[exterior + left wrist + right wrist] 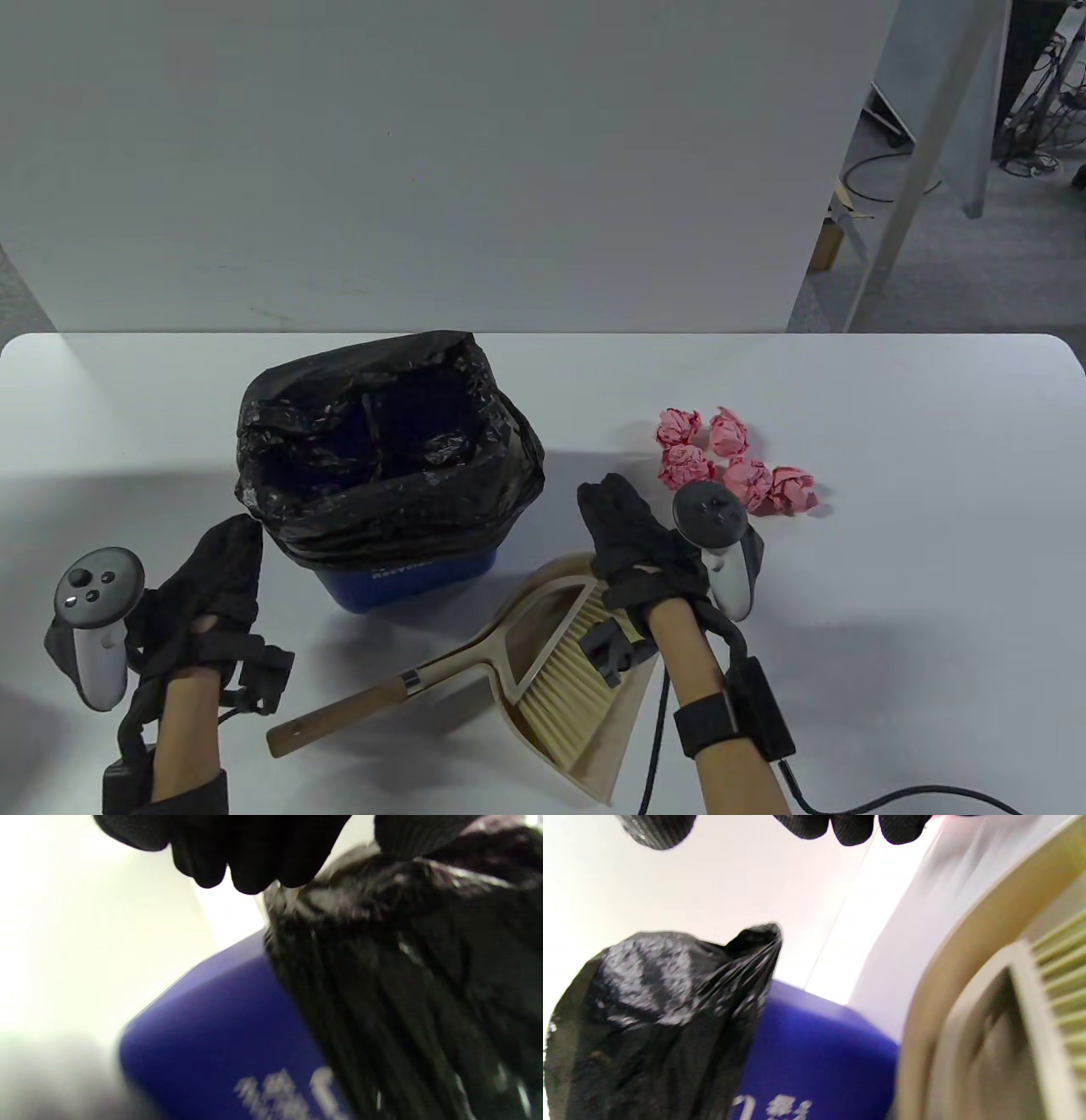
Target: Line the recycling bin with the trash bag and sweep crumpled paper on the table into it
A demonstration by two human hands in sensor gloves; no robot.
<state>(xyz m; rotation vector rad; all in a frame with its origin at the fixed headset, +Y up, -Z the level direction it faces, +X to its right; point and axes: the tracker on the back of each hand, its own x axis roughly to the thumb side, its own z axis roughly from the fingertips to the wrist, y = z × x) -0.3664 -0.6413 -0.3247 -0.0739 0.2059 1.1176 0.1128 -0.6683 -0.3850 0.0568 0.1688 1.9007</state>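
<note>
Already lined: black trash bag (390,450) draped over blue recycling bin (407,581) mid-table, five pink crumpled paper balls (734,463) unswept just right, brush (568,671) in dustpan (585,747) untouched, left hand (204,586) and right hand (632,535) relaxed, empty.

White lettering stands on the blue recycling bin's (407,581) front wall just below the overhanging black trash bag (382,441), but it is partly covered and blurred in every view, so no word can be read.
</note>
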